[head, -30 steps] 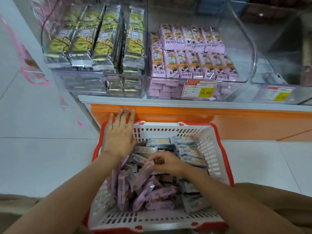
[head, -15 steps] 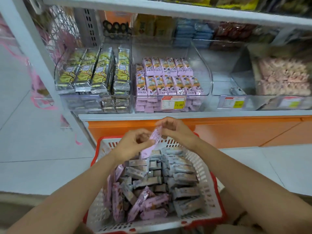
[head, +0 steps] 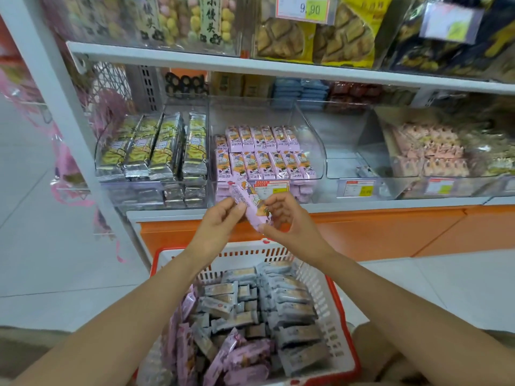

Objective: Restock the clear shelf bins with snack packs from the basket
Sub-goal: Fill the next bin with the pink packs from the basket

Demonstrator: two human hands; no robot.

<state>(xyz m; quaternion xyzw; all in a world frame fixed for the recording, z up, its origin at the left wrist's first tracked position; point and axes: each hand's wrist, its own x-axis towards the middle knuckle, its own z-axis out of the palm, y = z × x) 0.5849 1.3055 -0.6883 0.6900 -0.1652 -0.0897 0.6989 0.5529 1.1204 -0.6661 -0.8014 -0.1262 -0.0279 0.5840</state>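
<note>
Both my hands hold one pink snack pack (head: pixel 250 200) in the air in front of the shelf edge. My left hand (head: pixel 220 221) pinches its upper left end. My right hand (head: pixel 281 218) pinches its lower right end. Just behind it stands the clear bin (head: pixel 315 151) that holds rows of matching pink packs (head: pixel 264 157). Below my arms sits the red and white basket (head: pixel 328 296), filled with several pink packs (head: pixel 245 355) at the left and front and grey-blue packs (head: pixel 284 302) at the right.
A clear bin of yellow and silver packs (head: pixel 156 146) stands left of the pink one. To the right are a nearly bare clear bin (head: pixel 351 162) and a bin of pale pink snacks (head: pixel 429 151). An upper shelf (head: pixel 250 62) overhangs. The white shelf post (head: pixel 72 135) rises at left.
My right hand took a pink pack out of the basket and my left hand left the basket rim to join it. Both hands have risen with the pack to shelf height.
</note>
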